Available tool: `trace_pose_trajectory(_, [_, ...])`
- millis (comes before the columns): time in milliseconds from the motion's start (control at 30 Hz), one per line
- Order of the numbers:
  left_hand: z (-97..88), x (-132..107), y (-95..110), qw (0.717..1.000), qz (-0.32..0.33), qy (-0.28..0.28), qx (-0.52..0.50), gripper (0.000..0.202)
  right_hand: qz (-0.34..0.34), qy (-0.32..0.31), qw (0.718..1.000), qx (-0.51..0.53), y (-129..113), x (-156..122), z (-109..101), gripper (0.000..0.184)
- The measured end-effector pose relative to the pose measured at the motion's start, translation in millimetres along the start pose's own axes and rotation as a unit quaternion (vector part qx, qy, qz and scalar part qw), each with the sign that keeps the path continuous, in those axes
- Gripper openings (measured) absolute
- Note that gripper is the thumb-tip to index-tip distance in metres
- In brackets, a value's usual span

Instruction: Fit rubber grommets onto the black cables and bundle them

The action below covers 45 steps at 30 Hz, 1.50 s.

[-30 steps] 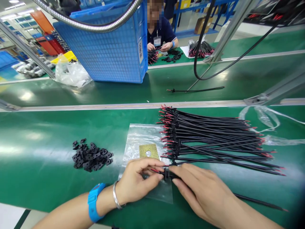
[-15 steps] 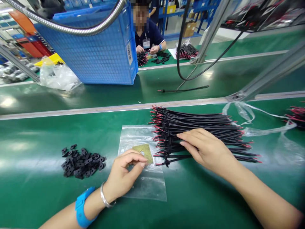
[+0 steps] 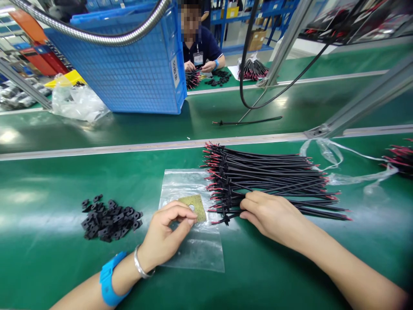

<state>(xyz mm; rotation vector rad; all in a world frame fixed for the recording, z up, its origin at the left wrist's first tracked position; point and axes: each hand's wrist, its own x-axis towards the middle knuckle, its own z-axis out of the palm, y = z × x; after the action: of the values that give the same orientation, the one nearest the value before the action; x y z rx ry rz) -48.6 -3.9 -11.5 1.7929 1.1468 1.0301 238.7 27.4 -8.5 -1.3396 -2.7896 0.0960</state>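
Note:
My left hand (image 3: 166, 232) rests on a clear plastic bag (image 3: 193, 241), thumb and forefinger curled together beside a small yellow plate with a hole (image 3: 193, 204); nothing shows between the fingertips. My right hand (image 3: 274, 215) lies on the near edge of a big pile of black wires with red tips (image 3: 271, 178), fingers curled down onto the nearest wires. A heap of small black clips (image 3: 109, 217) sits on the green table to the left of my left hand.
A blue crate (image 3: 129, 69) and a crumpled plastic bag (image 3: 77, 103) stand on the far belt. A single black wire (image 3: 247, 122) lies there too. Loose plastic strips (image 3: 348, 165) and more wires (image 3: 400, 157) lie at right. A person works opposite.
A finished wire left both hands and joined the pile. My right hand went up onto the pile, then slid back toward its near edge. My left hand stayed on the bag.

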Motion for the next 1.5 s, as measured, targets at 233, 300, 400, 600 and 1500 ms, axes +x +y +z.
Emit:
trace_pose_trajectory(233, [-1.1, -1.0, -3.0, 1.0, 0.009, -0.005, 0.011, 0.013, 0.021, -0.002, 1.0, 0.005, 2.8, -1.2, -5.2, 0.012])
trace_pose_trajectory(300, [-1.0, -0.6, -2.7, 1.0, 0.013, -0.008, 0.015, 0.013, 0.022, 0.0, 1.0, 0.017, 3.9, -2.1, -5.8, 0.012])
trace_pose_trajectory(400, [-1.0, -0.1, -1.8, 1.0, 0.015, -0.01, 0.015, 0.014, 0.017, 0.001, 0.999, 0.042, 7.6, -5.0, -8.6, 0.011])
trace_pose_trajectory(600, [-2.2, 0.4, -3.7, 1.0, 0.008, -0.012, 0.017, 0.014, 0.003, 0.062, 0.997, 0.041, 12.1, -6.8, -11.1, 0.012])
trace_pose_trajectory(1500, [-1.4, -1.2, 22.0, 0.994, -0.01, -0.107, 0.026, 0.017, 0.034, 0.045, 0.99, 0.133, 64.7, 6.9, -16.3, 0.086])
